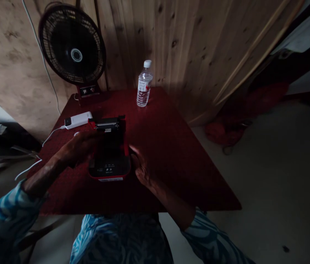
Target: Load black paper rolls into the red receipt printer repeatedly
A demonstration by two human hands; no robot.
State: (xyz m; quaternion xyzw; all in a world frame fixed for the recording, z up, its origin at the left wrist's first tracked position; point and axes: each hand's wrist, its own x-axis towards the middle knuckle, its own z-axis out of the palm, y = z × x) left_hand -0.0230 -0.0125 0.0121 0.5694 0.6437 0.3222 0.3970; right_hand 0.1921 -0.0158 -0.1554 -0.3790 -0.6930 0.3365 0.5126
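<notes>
A small red and black label printer [109, 169] lies on the dark red table with its cover raised at the far end, showing a roller and a dark inner bay. My left hand [81, 146] reaches in from the left, its fingers stretched out over the printer's left edge; the fingertips fade into the dark interior. Against the printer's right side, my right hand [141, 165] curls its fingers round the edge and steadies it. Shadow hides part of those fingers. Several small marks and buttons show on the printer's near panel.
Behind the printer stands a clear water bottle [144, 86] with a white cap. A dark fan [76, 55] stands at the table's back left. A white power bank [79, 120] with a white cable [50, 136] lies left of the printer. A wooden wall [199, 47] borders the table [166, 135].
</notes>
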